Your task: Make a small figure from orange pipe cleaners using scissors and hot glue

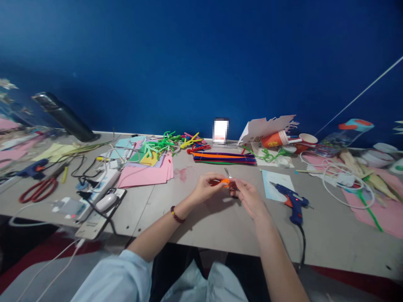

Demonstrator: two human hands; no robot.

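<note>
My left hand (206,188) and my right hand (250,198) are close together above the grey table (201,226). Between them, my left fingers pinch a short orange pipe cleaner (224,181), with a red piece beside it. My right fingers hold small scissors (229,178), their silver blades pointing up and away from me at the orange piece. The scissor handles are mostly hidden by my right fingers. A blue hot glue gun (292,203) lies to the right of my right hand, on and beside a pale blue sheet (277,185).
A bundle of coloured pipe cleaners (224,158) lies beyond my hands, with pink paper sheets (146,172) to the left. Further left are red-handled scissors (39,188) and a power strip (100,193) with tangled cables. Paper cups (273,139) and white cables crowd the right side.
</note>
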